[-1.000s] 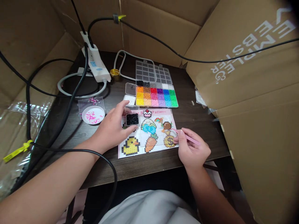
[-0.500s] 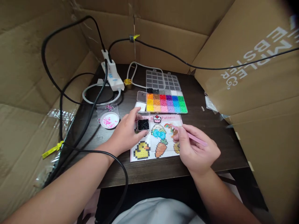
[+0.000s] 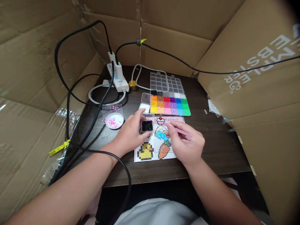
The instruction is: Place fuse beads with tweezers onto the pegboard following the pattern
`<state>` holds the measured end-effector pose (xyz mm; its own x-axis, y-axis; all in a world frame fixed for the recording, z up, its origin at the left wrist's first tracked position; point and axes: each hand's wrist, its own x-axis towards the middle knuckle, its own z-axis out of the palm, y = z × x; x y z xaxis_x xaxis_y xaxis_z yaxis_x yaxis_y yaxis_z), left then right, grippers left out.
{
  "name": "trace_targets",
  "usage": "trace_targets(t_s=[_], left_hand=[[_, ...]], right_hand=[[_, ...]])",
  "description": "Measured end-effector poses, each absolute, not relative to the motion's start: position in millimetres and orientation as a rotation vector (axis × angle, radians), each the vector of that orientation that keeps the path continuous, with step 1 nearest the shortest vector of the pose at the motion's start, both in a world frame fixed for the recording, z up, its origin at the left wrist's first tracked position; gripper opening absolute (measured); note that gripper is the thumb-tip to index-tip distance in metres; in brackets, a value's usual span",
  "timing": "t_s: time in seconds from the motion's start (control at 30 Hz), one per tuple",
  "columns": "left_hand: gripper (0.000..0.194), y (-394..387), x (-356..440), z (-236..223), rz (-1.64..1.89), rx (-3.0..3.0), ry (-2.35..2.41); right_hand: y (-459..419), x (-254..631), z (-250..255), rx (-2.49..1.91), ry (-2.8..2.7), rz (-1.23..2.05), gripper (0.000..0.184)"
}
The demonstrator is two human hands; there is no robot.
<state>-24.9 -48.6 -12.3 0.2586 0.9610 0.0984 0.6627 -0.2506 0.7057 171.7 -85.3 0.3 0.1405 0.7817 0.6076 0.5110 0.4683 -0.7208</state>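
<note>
My left hand (image 3: 130, 132) holds a small clear box of black beads (image 3: 147, 126) between thumb and fingers, its lid flipped back. In my right hand (image 3: 187, 143) are pink tweezers (image 3: 184, 132), pinched between thumb and fingers. Their tips point left, close to the cupcake bead design (image 3: 161, 120) in white, red and black. Under both hands lies a printed pattern sheet (image 3: 174, 119) with a yellow duck (image 3: 145, 152) and an orange carrot (image 3: 164, 150). The right hand covers the sheet's right side. Whether the tips hold a bead is too small to tell.
A sorting case of coloured beads (image 3: 170, 104) stands open behind the sheet, beside a small box of white beads (image 3: 144, 108). Leftward are a white dish (image 3: 114, 120) with pink beads and a pegboard (image 3: 106, 109). A black cable (image 3: 103, 152) crosses my left forearm near the power strip (image 3: 120, 82).
My right hand has moved left with the tweezers, from the sheet's right side toward the cupcake design. My left hand stays at the black bead box. The whole view has shifted slightly.
</note>
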Motion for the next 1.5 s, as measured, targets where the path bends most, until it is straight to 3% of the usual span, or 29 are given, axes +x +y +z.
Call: trace_targets(t_s=[0.33,0.77,1.5], left_hand=[[0.077,-48.1,-25.6,-9.2,0.671,2.005,1.502],[0.081,-45.3,-26.1,-8.3,0.640,2.014,1.545],[0.081,-45.8,-26.8,-10.6,0.651,2.026,1.550]], right_hand=[[-121.2,240.8,-24.8,-1.481,-1.118,0.307,0.029],[-127.7,241.1,-44.3,-1.447,-1.284,0.187,0.011],[-127.4,241.6,-41.6,-1.421,-1.375,0.202,0.009]])
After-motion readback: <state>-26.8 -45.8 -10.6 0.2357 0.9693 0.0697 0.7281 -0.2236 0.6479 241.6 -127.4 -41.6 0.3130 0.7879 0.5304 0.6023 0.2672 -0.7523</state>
